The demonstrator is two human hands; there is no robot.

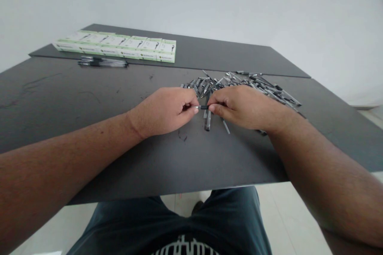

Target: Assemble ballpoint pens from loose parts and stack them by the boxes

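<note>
Both hands meet over the dark table around one thin pen [204, 107], held level. My left hand [169, 110] is closed, pinching the pen's slim silvery end between thumb and fingers. Closed as well, my right hand [243, 105] pinches the black portion from the right side. The pen's two ends are hidden in the fingers, so I cannot tell whether it is whole. Just behind and beneath the hands lies a loose pile of pen parts [277, 95], clear and black. A clear piece with a dark end [207, 123] sticks out below the right fingertips.
A row of white-and-green boxes [128, 50] with pen pictures stands at the back left. Before it lies a small bundle of pens [103, 62]. The grey table [191, 167] has a seam across it; its near edge is just in front of my legs.
</note>
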